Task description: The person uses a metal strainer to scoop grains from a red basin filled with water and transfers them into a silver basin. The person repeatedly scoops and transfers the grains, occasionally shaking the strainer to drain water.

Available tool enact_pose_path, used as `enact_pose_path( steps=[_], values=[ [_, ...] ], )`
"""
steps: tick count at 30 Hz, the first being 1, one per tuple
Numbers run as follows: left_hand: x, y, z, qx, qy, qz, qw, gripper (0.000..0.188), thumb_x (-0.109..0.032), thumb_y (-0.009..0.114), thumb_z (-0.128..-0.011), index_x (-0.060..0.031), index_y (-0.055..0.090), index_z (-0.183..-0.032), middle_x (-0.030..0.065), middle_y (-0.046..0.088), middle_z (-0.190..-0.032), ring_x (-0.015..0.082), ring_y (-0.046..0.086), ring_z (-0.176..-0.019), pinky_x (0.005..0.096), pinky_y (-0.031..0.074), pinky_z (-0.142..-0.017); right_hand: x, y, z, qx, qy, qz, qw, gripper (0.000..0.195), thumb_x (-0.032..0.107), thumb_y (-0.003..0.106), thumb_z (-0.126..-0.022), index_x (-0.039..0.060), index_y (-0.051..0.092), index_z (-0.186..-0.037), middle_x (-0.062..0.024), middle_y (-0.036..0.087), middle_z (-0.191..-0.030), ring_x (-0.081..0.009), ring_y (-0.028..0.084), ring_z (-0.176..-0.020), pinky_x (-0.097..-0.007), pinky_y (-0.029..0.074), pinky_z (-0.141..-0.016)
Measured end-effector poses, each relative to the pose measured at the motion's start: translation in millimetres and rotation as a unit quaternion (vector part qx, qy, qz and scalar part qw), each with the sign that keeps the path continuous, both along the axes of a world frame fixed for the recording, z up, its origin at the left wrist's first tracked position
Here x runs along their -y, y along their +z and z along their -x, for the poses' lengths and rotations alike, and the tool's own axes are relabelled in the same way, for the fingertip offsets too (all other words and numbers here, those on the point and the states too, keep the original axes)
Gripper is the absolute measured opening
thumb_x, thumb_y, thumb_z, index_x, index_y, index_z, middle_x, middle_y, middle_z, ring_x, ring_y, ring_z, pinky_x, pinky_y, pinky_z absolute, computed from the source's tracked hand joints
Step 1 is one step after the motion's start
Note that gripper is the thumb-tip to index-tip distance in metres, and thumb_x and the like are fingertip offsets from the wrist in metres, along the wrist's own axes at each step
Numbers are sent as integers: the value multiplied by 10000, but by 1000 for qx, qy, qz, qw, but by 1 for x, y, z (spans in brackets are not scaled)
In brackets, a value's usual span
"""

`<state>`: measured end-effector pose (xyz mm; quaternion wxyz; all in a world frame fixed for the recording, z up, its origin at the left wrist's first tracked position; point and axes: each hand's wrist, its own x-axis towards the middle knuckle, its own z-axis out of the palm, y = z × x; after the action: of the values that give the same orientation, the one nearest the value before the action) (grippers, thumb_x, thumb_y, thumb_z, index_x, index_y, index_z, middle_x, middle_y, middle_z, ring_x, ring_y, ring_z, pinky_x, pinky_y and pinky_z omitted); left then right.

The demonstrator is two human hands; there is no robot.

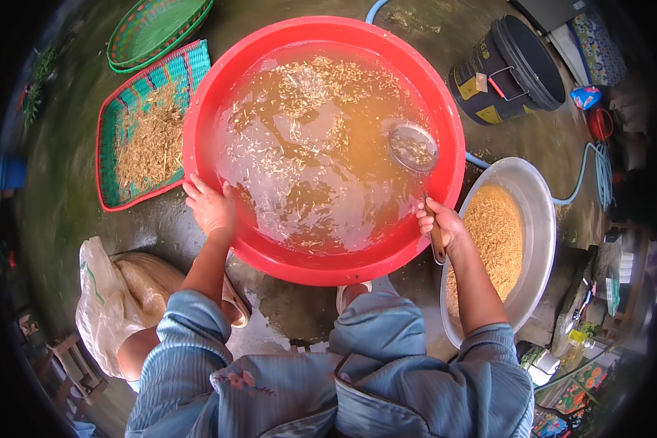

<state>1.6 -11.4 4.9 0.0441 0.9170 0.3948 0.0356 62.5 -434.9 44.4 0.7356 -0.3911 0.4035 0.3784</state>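
Observation:
A large round red plastic tub (328,276) stands before me, holding cloudy brownish water with straw-coloured husks (328,82) afloat. My right hand (442,222) grips the wooden handle (437,241) of a round mesh skimmer (414,148). The skimmer's head is at the right side of the tub, at the water, with some husks in or under its mesh. On the tub's left rim rests my left hand (211,205), fingers spread and holding nothing.
A teal woven basket (107,180) of wet husks touches the tub's left; green baskets (153,33) lie beyond. At right are a metal basin (542,230) of grain, a black bucket (471,82) and a blue hose (572,197). A plastic sack (107,306) sits lower left.

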Motion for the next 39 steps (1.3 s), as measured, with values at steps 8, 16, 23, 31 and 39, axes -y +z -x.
enact_pose_path(
  steps=[8,16,23,31,39],
  values=[
    [-2,-5,2,5,3,-7,1000,797,-357,604,-747,25,204,-1322,225,251,-1330,358,405,-1054,397,429,-856,-14,-10,-85,61,110,75,989,251,275,333,-941,53,408,-851,-22,422,-649,-79,367,-484,-204,345,-411],
    [-2,-2,2,10,5,17,1000,798,-352,606,-747,23,201,-1324,225,247,-1335,362,394,-1061,399,422,-863,-56,-28,-147,119,189,118,968,259,255,320,-946,54,417,-814,-19,415,-637,-89,360,-468,-224,333,-407],
    [-2,-3,3,17,3,12,1000,779,-341,599,-750,29,216,-1318,232,251,-1329,366,405,-1048,405,413,-865,-107,-41,-173,191,226,147,944,240,225,349,-939,38,411,-802,-41,424,-635,-102,371,-466,-236,334,-398],
    [-1,2,3,11,9,30,999,770,-349,588,-754,34,222,-1312,240,253,-1326,374,394,-1078,400,400,-892,-175,-54,-189,220,255,115,935,233,201,354,-933,32,404,-781,-50,412,-602,-111,371,-455,-252,329,-379],
    [-1,3,3,17,6,29,999,750,-352,565,-770,41,222,-1310,249,259,-1321,379,395,-1080,403,395,-895,-223,-58,-170,256,328,135,899,220,186,392,-905,40,421,-742,-56,445,-576,-125,375,-426,-271,329,-373]
  ],
)
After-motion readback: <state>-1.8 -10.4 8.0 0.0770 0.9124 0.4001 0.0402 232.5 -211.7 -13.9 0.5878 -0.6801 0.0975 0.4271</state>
